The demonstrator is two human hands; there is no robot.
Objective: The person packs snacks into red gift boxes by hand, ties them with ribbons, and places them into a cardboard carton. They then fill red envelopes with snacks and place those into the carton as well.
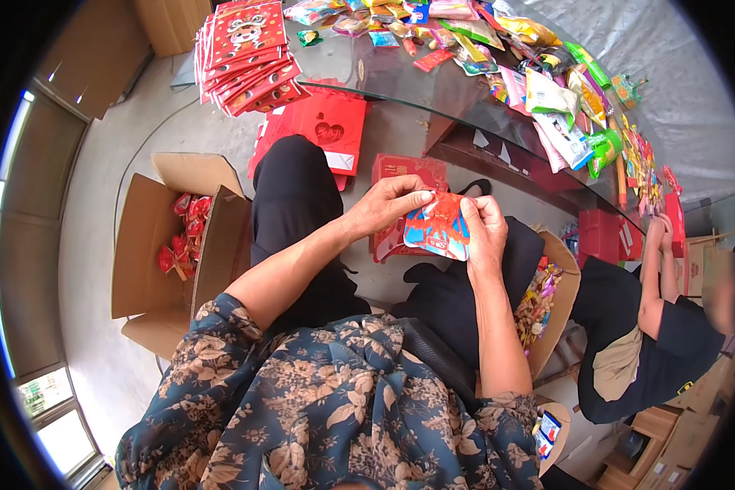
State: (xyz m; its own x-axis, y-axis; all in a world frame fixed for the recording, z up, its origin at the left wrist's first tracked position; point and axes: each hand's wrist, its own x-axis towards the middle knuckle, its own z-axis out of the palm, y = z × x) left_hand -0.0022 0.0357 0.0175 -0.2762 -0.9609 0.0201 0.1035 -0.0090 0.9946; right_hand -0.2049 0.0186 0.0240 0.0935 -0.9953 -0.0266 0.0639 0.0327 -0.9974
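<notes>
L + R fingers (417, 197) gripping red/blue packet (437, 229), 1 box (149, 245) w/ red bags (189, 233) at left

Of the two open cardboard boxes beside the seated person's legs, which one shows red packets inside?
The left box, flaps spread: red packets show inside, while the right box shows small wrapped pieces in mixed colours.

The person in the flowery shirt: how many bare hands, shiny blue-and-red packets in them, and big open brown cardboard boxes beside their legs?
Bare hands, left hand and right hand: 2
Blue-and-red packet: 1
Open brown cardboard boxes, left box and right box: 2
Total: 5
</notes>
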